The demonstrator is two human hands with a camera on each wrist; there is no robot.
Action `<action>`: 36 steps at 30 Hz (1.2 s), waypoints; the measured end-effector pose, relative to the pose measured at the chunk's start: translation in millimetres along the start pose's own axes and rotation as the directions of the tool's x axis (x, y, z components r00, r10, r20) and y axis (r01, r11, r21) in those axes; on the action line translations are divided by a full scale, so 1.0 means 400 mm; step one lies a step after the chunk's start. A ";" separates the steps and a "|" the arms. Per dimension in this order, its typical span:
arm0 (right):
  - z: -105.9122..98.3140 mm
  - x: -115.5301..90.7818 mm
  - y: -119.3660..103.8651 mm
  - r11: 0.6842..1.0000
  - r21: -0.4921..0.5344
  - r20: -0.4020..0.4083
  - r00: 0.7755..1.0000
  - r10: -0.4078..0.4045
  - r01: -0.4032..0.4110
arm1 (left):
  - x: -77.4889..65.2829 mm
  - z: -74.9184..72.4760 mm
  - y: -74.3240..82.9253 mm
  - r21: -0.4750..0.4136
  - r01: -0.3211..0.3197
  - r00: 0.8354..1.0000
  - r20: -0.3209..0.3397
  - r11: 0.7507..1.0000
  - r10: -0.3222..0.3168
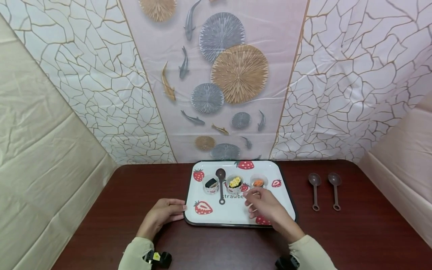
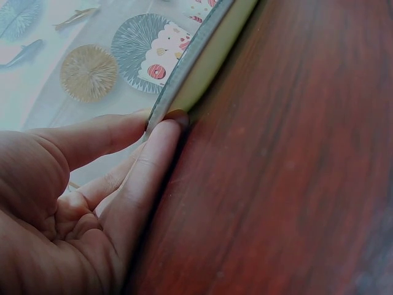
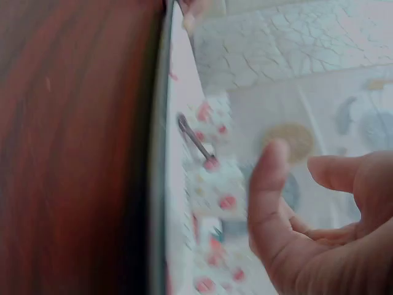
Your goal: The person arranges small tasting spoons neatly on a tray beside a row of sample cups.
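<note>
Close by, a person's left hand is pinching the edge of a white tray at about eight o'clock, with twelve being the tray's far side. The tray is lying on a dark red-brown table and is showing red strawberry pictures. The right hand is hovering over the tray at about four o'clock; its fingers are bending a little, and its thumb and first finger are making a gap. A bit farther up, a brown spoon is lying at ten o'clock, between the left cup and the middle cup. Something black is sitting in the left cup, and something yellow is filling the middle cup, near twelve. The right cup is standing at two o'clock, holding something orange. Off the tray, two more spoons are resting side by side at three o'clock. Past the table, a cloth is hanging at twelve, showing fish and gold and gray rounds.
</note>
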State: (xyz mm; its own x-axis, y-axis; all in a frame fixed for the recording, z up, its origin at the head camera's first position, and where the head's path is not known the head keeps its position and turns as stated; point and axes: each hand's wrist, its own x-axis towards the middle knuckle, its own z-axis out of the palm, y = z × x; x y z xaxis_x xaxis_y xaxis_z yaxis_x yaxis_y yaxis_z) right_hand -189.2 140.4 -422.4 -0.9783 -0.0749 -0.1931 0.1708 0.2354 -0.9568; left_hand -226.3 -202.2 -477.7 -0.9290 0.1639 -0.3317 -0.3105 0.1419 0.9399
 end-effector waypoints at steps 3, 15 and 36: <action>-0.046 -0.015 -0.008 0.996 -0.080 -0.018 0.999 -0.032 0.030 | 0.002 0.003 -0.001 -0.003 -0.004 1.000 0.003 1.000 0.004; -0.225 -0.058 -0.025 0.937 -0.346 -0.035 0.997 -0.069 0.053 | 0.007 0.011 -0.003 0.000 -0.001 1.000 0.000 1.000 0.001; -0.399 -0.038 0.064 0.842 -0.527 -0.180 0.983 0.025 -0.118 | 0.002 0.009 0.006 0.017 0.031 0.999 -0.038 0.999 -0.030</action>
State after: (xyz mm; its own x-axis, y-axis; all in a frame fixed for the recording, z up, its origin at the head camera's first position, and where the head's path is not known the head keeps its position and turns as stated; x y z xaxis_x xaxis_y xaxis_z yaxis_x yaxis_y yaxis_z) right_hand -188.7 302.2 -409.3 -0.9788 0.1068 -0.1748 0.1977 0.7173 -0.6682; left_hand -226.9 -198.2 -476.1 -0.9262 0.1222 -0.3567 -0.3357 0.1632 0.9277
